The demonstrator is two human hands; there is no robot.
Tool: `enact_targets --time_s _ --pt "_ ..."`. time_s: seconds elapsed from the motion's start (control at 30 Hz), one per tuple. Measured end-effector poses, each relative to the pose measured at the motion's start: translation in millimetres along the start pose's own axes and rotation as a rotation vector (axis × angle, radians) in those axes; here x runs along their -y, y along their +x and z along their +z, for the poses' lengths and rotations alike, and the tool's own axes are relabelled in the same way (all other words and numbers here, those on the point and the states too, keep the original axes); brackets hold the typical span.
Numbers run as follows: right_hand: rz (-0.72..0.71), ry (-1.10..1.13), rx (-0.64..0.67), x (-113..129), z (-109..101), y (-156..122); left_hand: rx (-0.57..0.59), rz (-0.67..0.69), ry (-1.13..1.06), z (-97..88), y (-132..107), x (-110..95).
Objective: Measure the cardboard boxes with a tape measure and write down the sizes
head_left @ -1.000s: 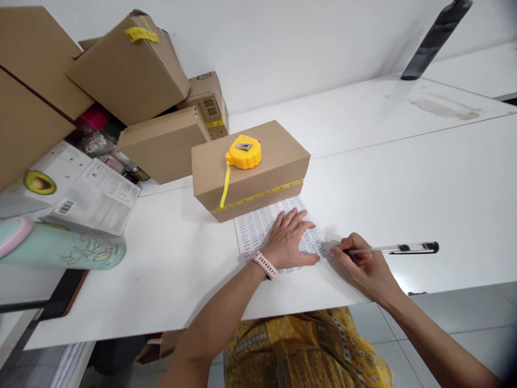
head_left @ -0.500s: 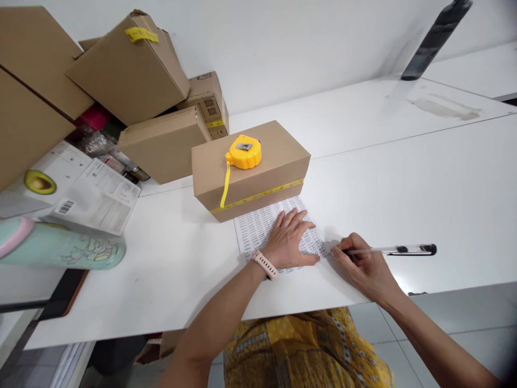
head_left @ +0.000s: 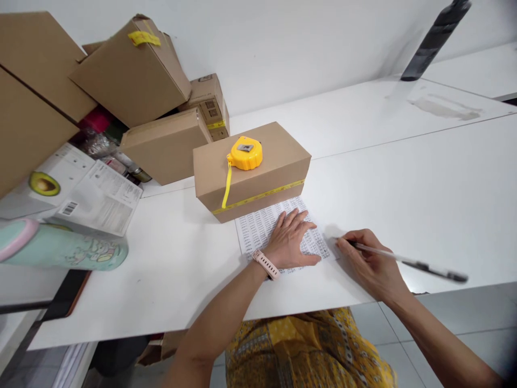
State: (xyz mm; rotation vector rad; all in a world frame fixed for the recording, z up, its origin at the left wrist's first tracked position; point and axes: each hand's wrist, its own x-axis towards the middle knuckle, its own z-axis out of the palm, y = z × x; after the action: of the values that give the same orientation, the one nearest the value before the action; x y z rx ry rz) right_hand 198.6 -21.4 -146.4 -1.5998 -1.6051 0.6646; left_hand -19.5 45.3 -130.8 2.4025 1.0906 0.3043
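Note:
My left hand (head_left: 288, 242) lies flat on a sheet of paper (head_left: 252, 226) covered in columns of handwriting, fingers spread. A pink watch band circles that wrist. In my right hand (head_left: 374, 264) a clear pen (head_left: 407, 261) is pinched, its back end tilted out to the right and slightly blurred. The pen's tip is close to the paper's right edge; whether it touches cannot be made out. Just behind the paper stands a cardboard box (head_left: 254, 186) with a yellow tape strip. On top of it rests a yellow tape measure (head_left: 246, 153) with its strap hanging down the front.
Several cardboard boxes (head_left: 133, 75) are stacked at the back left. Below them are a white carton (head_left: 100, 194) with an avocado picture and a mint-green bottle (head_left: 81, 248). A dark bottle (head_left: 434, 40) stands far right. The white table's (head_left: 141, 312) front edge is near my body.
My right hand has shifted slightly up and right, and the pen's back end has swung down and to the right. My left hand stays on the paper.

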Motion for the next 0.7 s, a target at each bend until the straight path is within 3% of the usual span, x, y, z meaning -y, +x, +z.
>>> enact_targets --time_s 0.2,0.33,0.47,0.5,0.57,0.7 --pt "-0.4 -0.463 0.089 -26.3 -17.6 39.3 0.018 0.002 -0.002 -2.8 -0.3 -0.5" --pt "-0.498 -0.661 0.09 -39.6 -13.7 56.0 0.025 -0.001 -0.01 -4.2 -0.5 0.1" --pt "-0.511 -0.672 0.031 -48.0 -9.3 54.3 -0.015 0.017 -0.021 0.4 -2.6 -1.9" --pt "-0.505 -0.651 -0.002 -51.1 -8.8 53.4 -0.07 0.026 -0.025 0.6 -3.4 -3.9" --pt "-0.503 -0.605 -0.066 -59.2 -7.3 53.5 -0.304 0.068 -0.019 -4.6 -4.4 -9.6" --pt "-0.568 -0.58 -0.146 -77.5 -0.9 61.8 -1.007 0.196 0.1 -46.8 -4.3 -21.7"
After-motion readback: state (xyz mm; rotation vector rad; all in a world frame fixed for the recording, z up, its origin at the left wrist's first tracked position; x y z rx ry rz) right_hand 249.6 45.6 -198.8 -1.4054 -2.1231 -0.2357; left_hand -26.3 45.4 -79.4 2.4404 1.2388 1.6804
